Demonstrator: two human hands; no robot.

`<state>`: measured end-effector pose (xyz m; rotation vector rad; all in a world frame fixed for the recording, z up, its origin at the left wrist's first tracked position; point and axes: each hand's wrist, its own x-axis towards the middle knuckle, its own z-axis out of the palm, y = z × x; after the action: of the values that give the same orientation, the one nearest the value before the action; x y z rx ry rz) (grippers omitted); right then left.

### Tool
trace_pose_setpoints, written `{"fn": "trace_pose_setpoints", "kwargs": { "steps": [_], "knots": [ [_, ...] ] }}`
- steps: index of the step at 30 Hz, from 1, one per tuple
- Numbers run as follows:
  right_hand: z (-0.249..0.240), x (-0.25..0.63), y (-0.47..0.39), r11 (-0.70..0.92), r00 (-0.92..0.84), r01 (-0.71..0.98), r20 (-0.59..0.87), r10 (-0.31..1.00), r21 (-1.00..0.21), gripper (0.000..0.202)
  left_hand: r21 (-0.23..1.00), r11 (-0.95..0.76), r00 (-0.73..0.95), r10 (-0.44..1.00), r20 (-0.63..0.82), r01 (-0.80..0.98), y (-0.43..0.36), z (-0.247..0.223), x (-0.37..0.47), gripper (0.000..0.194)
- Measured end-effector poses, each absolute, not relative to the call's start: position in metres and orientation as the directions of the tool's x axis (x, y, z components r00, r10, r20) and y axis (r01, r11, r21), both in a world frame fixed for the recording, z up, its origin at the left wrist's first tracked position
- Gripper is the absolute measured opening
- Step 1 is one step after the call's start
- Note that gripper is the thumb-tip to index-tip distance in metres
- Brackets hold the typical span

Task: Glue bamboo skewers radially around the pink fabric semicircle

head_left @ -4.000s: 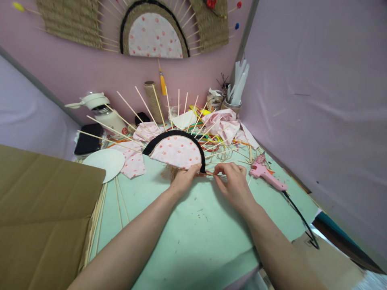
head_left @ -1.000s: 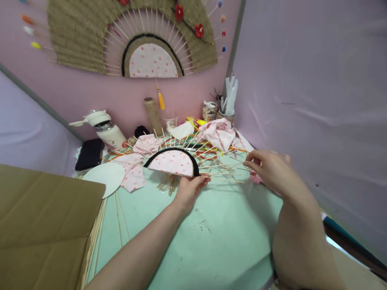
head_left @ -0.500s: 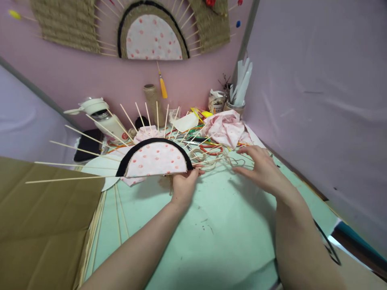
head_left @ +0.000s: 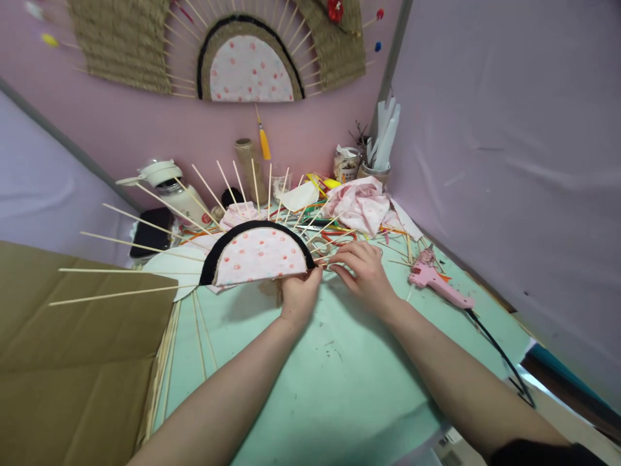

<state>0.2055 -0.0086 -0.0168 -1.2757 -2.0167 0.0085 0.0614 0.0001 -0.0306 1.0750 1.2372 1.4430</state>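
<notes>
A half-round fan piece (head_left: 262, 255), covered in white cloth with pink-red spots and a black rim, is held up above the table. Thin wooden sticks (head_left: 129, 244) fan out from its curved edge. My left hand (head_left: 299, 298) grips it from below at the lower right end, its thumb by the corner and its other fingers hidden behind. Close beside that corner, my right hand (head_left: 361, 268) has its fingers drawn together near the lowest right-hand sticks. What its fingertips pinch, if anything, is too small to tell. Twine (head_left: 323, 246) lies just behind.
A pink glue gun (head_left: 441, 286) with a black cable lies at right. Cardboard (head_left: 72, 349) covers the left, with loose sticks (head_left: 167, 362) along its edge. Behind are a bottle (head_left: 187, 200), a twine cone (head_left: 251, 171), scissors and crumpled pink cloth (head_left: 359, 204). A larger fan (head_left: 252, 68) hangs on the wall.
My right hand has moved left to the fan's lower right corner, its fingers drawing together. The glue gun has come into sight. My left hand keeps its hold.
</notes>
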Motion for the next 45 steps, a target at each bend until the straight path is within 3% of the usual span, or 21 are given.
{"fn": "trace_pose_setpoints", "kwargs": {
  "steps": [21, 30, 38, 45],
  "knots": [
    [-0.019, 0.211, -0.006, 0.474, -0.244, 0.777, 0.496, 0.833, -0.415, 0.008, 0.997, -0.025, 0.007, 1.0, 0.026, -0.072, -0.001, -0.025, 0.057, 0.004],
    [-0.02, 0.214, -0.006, 0.455, -0.222, 0.766, 0.479, 0.85, -0.454, 0.014, 0.998, 0.046, 0.006, 0.999, -0.046, -0.041, 0.002, -0.025, 0.058, 0.01],
    [-0.022, 0.221, -0.002, 0.46, -0.226, 0.757, 0.476, 0.85, -0.463, 0.017, 0.999, 0.02, -0.014, 1.0, -0.021, -0.036, 0.002, -0.029, 0.056, 0.015],
    [-0.02, 0.218, -0.005, 0.444, -0.226, 0.753, 0.443, 0.868, -0.485, 0.016, 0.983, 0.087, 0.06, 0.995, -0.078, -0.162, 0.002, -0.024, 0.055, 0.02]
  ]
}}
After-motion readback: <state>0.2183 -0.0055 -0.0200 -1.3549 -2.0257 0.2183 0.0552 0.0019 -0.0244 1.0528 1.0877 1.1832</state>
